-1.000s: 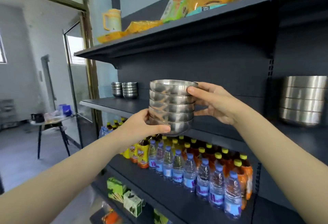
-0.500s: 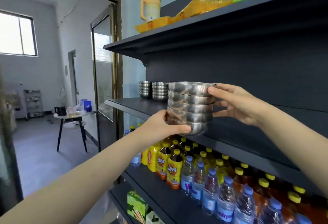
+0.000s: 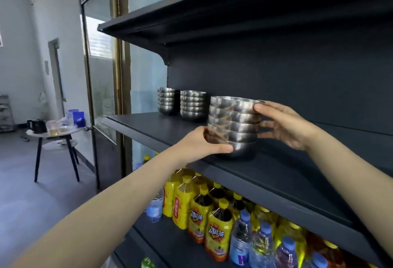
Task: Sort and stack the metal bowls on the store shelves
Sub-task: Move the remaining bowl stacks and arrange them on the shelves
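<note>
A stack of several nested metal bowls [image 3: 234, 126] sits on, or just above, the dark middle shelf [image 3: 161, 126]. My left hand [image 3: 204, 142] grips the bottom bowl from the near left, thumb along its lower wall. From the right, my right hand [image 3: 285, 124] holds the stack, fingertips on the top bowl's rim. Two more bowl stacks stand further left on the same shelf, one [image 3: 192, 106] close by and another [image 3: 167, 102] at the shelf's end.
Yellow tea bottles [image 3: 217, 225] and blue-capped water bottles [image 3: 242, 244] fill the shelf below. Above, the upper shelf [image 3: 191, 19] carries yellow packets. To the left are a glass door [image 3: 100, 76] and a small round table [image 3: 53, 135] with items.
Both hands carried the bowl stack leftward along the shelf and lowered it to the shelf surface, next to the two standing stacks. The view swung left.
</note>
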`<state>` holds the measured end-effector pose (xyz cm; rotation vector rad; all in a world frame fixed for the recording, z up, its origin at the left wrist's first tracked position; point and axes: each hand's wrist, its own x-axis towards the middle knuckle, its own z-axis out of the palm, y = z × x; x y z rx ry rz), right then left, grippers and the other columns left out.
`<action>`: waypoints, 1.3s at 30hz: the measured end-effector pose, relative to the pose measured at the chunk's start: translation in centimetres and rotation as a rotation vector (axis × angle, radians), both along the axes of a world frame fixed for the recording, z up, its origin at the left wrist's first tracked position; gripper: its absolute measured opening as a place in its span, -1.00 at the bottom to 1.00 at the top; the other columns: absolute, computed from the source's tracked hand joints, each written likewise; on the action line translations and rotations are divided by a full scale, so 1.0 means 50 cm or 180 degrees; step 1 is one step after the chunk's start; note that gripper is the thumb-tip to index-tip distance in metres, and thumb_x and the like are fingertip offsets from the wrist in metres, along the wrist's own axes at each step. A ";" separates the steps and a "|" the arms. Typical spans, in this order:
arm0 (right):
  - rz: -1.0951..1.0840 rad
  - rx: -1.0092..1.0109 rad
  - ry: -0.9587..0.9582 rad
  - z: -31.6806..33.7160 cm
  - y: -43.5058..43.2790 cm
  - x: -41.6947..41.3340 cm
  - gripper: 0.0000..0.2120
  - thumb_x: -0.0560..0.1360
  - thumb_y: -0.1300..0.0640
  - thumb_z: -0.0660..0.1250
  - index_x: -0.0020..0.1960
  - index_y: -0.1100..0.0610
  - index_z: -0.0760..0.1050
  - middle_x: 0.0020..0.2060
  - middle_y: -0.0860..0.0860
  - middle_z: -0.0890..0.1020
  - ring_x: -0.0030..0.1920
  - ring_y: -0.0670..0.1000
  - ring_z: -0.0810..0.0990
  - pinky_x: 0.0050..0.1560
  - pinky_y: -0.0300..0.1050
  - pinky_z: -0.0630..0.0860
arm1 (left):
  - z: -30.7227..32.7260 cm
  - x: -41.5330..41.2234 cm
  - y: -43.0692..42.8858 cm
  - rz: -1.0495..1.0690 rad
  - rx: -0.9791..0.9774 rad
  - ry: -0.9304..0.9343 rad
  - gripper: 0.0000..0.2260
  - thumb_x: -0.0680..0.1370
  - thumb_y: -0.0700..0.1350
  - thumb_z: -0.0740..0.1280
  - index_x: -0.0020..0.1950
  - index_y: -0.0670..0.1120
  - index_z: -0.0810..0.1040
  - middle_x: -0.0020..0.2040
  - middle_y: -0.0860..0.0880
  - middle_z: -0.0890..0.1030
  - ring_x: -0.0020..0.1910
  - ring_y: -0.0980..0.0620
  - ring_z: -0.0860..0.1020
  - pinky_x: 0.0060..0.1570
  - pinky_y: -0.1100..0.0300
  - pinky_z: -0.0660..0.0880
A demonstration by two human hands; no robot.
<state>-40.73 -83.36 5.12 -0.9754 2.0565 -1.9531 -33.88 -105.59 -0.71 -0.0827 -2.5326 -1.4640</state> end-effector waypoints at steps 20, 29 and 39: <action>-0.1574 0.0015 -0.0129 -0.029 -0.245 -0.254 -0.56 0.45 -0.03 0.41 0.28 0.07 0.49 0.06 0.05 0.63 0.13 0.10 0.61 0.19 0.15 0.52 | 0.025 -0.482 -0.237 -0.1735 -0.0833 -0.0562 -0.50 0.37 0.11 0.54 0.19 0.04 0.39 0.07 0.21 0.52 0.14 0.24 0.46 0.15 0.33 0.36; -0.2026 -0.0141 -0.0036 -0.046 -0.279 -0.310 -0.29 0.33 -0.06 0.48 0.42 0.01 0.34 0.24 -0.04 0.57 0.19 -0.01 0.60 -0.06 -0.04 0.59 | 0.013 -0.581 -0.257 -0.2016 -0.0632 -0.0733 -0.32 0.35 0.10 0.55 0.35 0.02 0.32 0.24 0.13 0.50 0.21 0.18 0.48 0.20 0.21 0.49; -0.2799 0.0110 0.0677 -0.084 -0.285 -0.358 -0.16 0.29 -0.31 0.45 0.47 -0.05 0.28 0.23 -0.18 0.54 0.21 -0.03 0.58 0.30 0.08 0.48 | -0.032 -0.610 -0.243 -0.1742 -0.0250 -0.0157 -0.23 0.20 0.28 0.54 0.32 0.06 0.40 0.17 0.19 0.56 0.16 0.21 0.52 0.25 0.18 0.45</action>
